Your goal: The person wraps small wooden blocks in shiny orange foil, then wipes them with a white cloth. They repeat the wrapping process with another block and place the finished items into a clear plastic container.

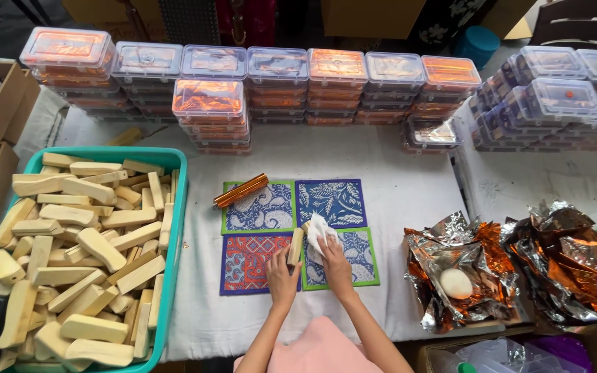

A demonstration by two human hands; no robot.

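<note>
- Left hand [282,274]: grips pale wooden block [296,246], lower centre of frame, over patterned mats [264,207].
- Right hand [334,266]: closed on white cloth [320,231] touching block's top.
- Advice: steady the block; wipe along its length.
- Teal crate [174,207], left: spare blocks.

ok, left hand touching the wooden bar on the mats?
Touching. Head view shows the left hand with fingers closed around the lower end of the wooden bar, no gap.

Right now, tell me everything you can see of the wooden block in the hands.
The wooden block is a pale, plain bar, apparently unfinished wood. It stands roughly upright on the patterned cloth squares. The left hand grips its lower part; the right hand presses a white cloth against its top.
</note>
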